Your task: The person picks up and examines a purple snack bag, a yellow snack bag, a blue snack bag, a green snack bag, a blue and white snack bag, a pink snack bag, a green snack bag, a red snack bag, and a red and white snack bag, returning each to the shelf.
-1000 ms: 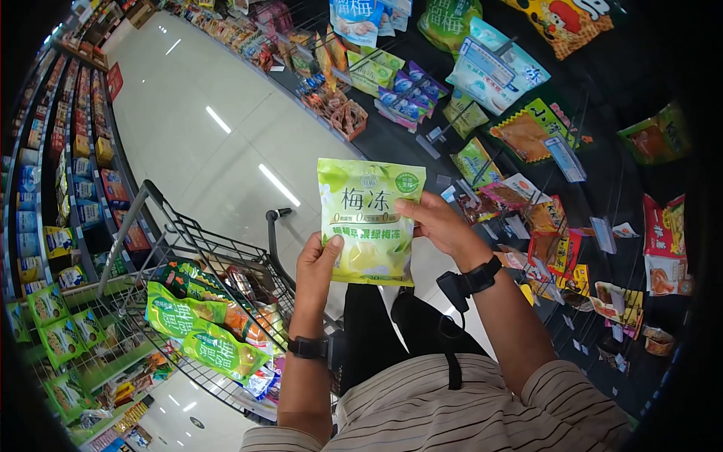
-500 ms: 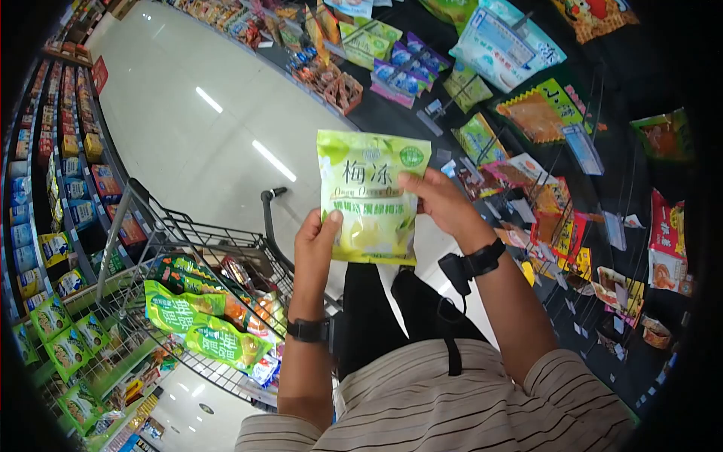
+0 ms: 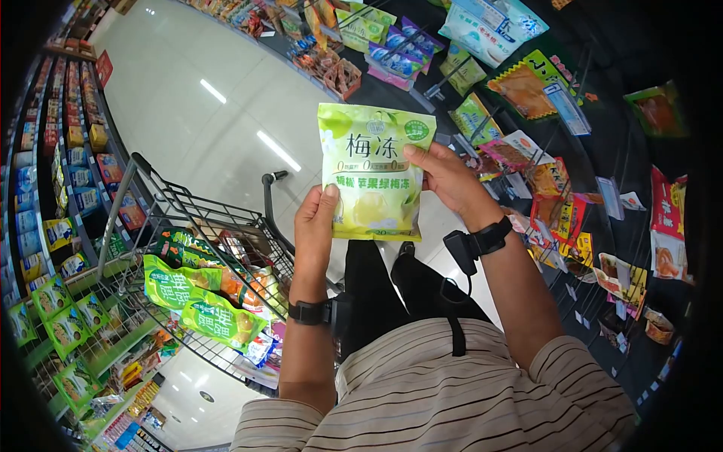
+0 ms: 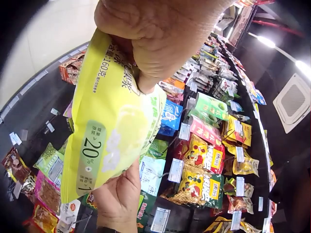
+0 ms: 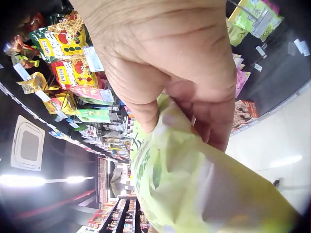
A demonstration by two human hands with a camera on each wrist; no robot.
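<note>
A light green bag of plum jelly (image 3: pixel 373 177) is held upright in front of the body, its printed front turned up to the head camera. My left hand (image 3: pixel 313 216) grips its left edge, thumb on the front and fingers hidden behind. On the right edge my right hand (image 3: pixel 449 179) pinches the bag higher up, thumb across the front. In the left wrist view the bag (image 4: pixel 104 126) shows "20%" near its lower edge. The right wrist view has the right hand (image 5: pixel 170 63) curled over the crinkled side of the bag (image 5: pixel 194 179).
At the left stands a wire shopping cart (image 3: pixel 203 218) with green snack bags (image 3: pixel 218 320) and other packets in it. A dark rack with hanging snack packets (image 3: pixel 527 90) runs along the right. Stocked shelves (image 3: pixel 71 173) line the far left, across the pale tiled floor (image 3: pixel 188 68).
Both hands have raised the bag higher in the head view, still holding it by its two sides. The view of the rack and cart has shifted slightly.
</note>
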